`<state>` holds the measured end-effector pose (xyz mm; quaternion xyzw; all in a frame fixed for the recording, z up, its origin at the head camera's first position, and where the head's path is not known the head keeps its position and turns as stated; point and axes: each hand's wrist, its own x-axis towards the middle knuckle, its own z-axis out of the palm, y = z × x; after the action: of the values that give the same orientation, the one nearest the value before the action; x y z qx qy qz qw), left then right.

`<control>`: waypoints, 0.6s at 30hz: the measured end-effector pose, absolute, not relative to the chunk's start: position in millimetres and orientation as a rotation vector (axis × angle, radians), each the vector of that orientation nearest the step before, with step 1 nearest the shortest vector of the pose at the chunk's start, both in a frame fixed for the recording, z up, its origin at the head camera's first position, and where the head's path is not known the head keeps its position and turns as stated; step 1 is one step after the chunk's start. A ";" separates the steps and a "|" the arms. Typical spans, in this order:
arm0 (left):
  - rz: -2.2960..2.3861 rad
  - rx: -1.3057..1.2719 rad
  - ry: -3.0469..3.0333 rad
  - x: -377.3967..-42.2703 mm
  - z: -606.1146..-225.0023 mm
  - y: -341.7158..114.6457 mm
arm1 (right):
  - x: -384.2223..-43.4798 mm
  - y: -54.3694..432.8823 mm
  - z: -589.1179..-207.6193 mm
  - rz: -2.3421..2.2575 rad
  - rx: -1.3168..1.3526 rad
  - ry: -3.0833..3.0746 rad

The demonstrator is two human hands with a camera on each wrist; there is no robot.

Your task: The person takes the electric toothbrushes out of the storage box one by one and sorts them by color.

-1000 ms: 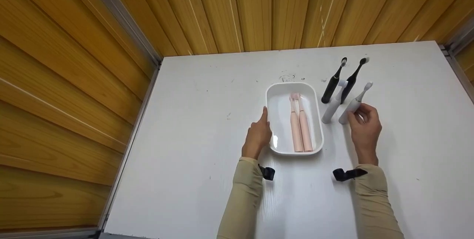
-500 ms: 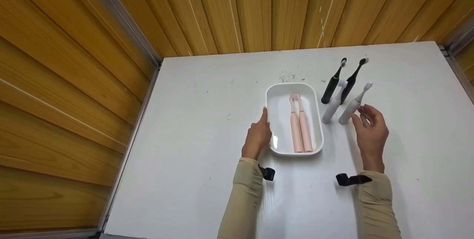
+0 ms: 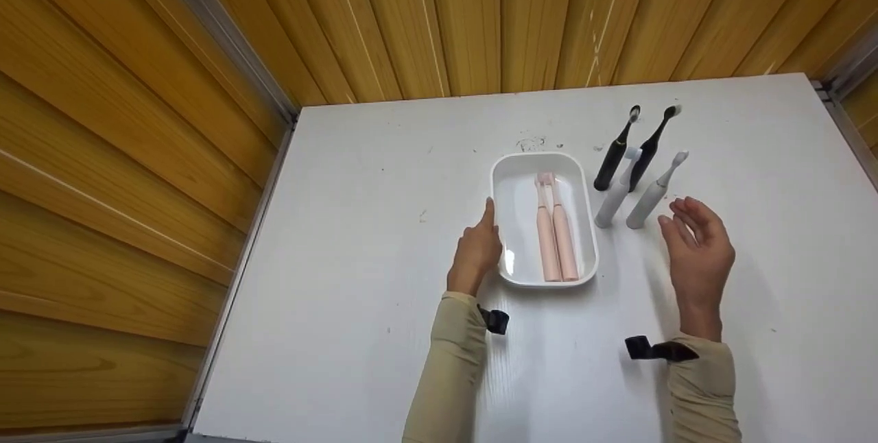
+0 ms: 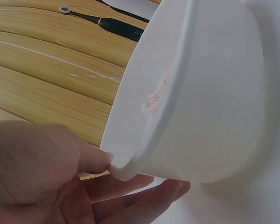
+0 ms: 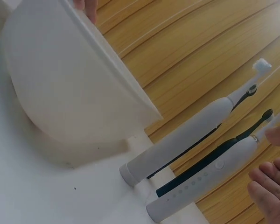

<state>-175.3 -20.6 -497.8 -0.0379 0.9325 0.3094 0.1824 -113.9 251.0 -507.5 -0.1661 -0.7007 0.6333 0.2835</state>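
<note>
My left hand (image 3: 476,254) holds the left rim of a white tray (image 3: 518,223); in the left wrist view the thumb lies on the rim, with the other fingers below it. Two pink electric toothbrushes (image 3: 549,244) lie side by side inside. To the right of the tray stand two white electric toothbrushes: a left one (image 3: 612,206) and a right one (image 3: 646,206). My right hand (image 3: 701,254) is just right of the latter, apart from it, with loosely bent fingers and nothing between them.
Behind the white pair stand two black electric toothbrushes, a left one (image 3: 612,163) and a right one (image 3: 648,155). Everything is on a white table (image 3: 343,258), bordered by wood-patterned walls (image 3: 466,25) at the back and left.
My right hand has let go of the right white toothbrush and drawn back to the right and toward me. That toothbrush stays standing. The left hand and tray have stayed put.
</note>
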 end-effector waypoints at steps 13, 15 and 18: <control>0.883 -0.108 2.624 -175.4 -497.8 -20.4 | -109.6 217.9 -506.4 1.768 -0.266 -1.871; 0.879 -0.097 2.637 -175.3 -498.1 -20.4 | -110.2 212.3 -507.4 1.798 -0.231 -1.863; 0.878 -0.088 2.652 -175.1 -498.7 -20.4 | -110.3 202.4 -507.2 1.825 -0.197 -1.882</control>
<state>-175.1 -20.4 -498.7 -0.0311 0.9346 0.3094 0.1727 -110.3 202.4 -507.2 -0.0725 -0.6926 0.6714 0.2536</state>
